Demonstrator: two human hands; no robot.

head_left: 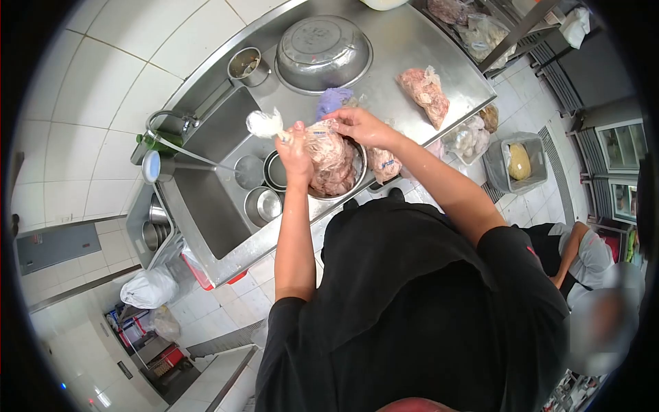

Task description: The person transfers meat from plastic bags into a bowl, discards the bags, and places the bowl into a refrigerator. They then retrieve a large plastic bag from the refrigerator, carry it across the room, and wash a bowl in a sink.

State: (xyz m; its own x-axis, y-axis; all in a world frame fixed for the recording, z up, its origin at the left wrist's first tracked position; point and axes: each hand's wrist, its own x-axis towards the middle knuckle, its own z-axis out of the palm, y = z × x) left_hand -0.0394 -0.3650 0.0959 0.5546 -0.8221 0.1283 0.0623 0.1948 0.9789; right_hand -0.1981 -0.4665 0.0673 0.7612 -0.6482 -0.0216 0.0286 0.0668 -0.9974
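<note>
A clear plastic bag of pale pink raw meat is tilted over a round metal pot at the sink's front edge. My left hand is closed around the bag's gathered neck, its knotted white end sticking out past my fist. On the bag's far right side rest the curled fingers of my right hand, gripping the plastic. Part of the pot's contents and rim is hidden by the bag. Right beside the pot lies another bag of meat. A purple bag is just behind my hands.
An upturned metal basin and a small metal container stand at the back. A third meat bag lies on the steel counter. Metal pots sit in the sink. Another person is at right, near a grey bin.
</note>
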